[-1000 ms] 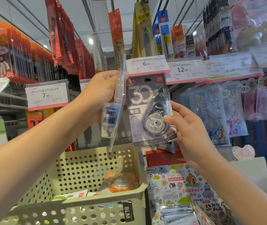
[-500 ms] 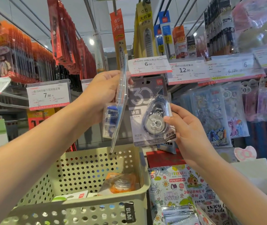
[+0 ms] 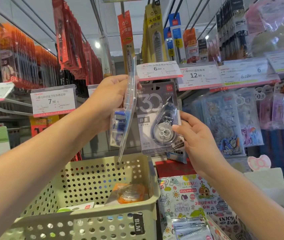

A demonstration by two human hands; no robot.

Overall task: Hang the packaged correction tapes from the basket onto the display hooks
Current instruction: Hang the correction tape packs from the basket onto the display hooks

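My left hand (image 3: 109, 99) grips a blue correction tape pack (image 3: 124, 111), held edge-on above the basket. My right hand (image 3: 195, 142) holds the lower right side of a grey correction tape pack (image 3: 152, 118) marked "30", which hangs under the 6.00 price tag (image 3: 157, 71); its hook is hidden behind the tag. The beige perforated basket (image 3: 92, 220) sits below, with an orange correction tape pack (image 3: 129, 194) and a green-and-white pack (image 3: 76, 207) inside.
Rows of hanging red and orange packs fill the left racks. A 7.90 price tag (image 3: 53, 102) is at left, a 12.90 tag (image 3: 197, 75) at right. Sticker packs (image 3: 224, 122) hang at right; printed notebooks (image 3: 188, 200) stand beside the basket.
The grey pack has tilted back from a slant and now hangs straighter. Both hands stay almost where they were.
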